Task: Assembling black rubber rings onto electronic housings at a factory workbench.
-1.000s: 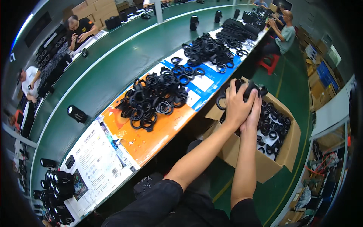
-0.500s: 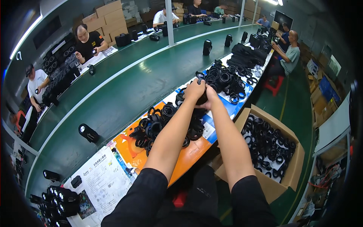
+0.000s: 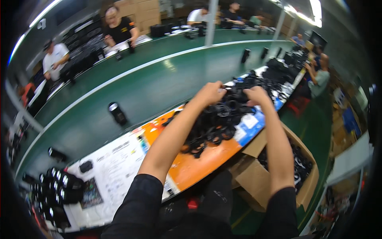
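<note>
Along the table [image 3: 193, 172] stretch heaped black rings [image 3: 225, 113].

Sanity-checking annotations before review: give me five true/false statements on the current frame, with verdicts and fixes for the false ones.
1. The left hand and right hand are apart, both at the pile of black rings. True.
2. An open cardboard box is to the right of the orange sheet. True.
3. The cardboard box has nothing in it. False: dark parts show inside.
4. The white sheet is to the left of the orange sheet. True.
5. The person's sleeves are red. False: they are black.
</note>
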{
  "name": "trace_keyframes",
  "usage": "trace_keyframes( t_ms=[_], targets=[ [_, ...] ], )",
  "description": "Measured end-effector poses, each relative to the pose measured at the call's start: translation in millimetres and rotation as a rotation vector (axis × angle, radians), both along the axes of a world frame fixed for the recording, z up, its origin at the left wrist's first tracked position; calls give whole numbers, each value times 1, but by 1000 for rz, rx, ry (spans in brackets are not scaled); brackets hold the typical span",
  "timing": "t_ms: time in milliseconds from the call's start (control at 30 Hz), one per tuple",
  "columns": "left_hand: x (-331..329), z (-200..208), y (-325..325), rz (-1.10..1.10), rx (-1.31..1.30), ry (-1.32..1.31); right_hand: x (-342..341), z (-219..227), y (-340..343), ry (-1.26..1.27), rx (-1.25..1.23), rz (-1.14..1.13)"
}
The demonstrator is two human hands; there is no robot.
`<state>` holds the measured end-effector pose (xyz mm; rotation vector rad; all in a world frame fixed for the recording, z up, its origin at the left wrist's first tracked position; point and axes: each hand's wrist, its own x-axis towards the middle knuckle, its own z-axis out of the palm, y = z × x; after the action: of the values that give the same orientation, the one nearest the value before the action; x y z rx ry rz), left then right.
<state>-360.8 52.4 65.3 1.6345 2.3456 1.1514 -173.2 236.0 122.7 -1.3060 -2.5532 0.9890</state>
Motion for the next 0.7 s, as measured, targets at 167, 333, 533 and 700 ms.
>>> trace_keyframes(
  t_ms=[167, 333, 533, 700],
  targets=[
    [110, 100, -253, -76, 460, -64, 146, -14, -227, -86, -438, 398],
    [140, 189, -390, -257, 927, 349, 174, -300, -388, -336, -482, 1172],
    [75, 202, -403, -61, 775, 486, 165, -443, -395, -836, -121, 1413],
    [-28, 255, -374, 112, 604, 574, 108, -450, -356, -817, -175, 1603]
  ],
)
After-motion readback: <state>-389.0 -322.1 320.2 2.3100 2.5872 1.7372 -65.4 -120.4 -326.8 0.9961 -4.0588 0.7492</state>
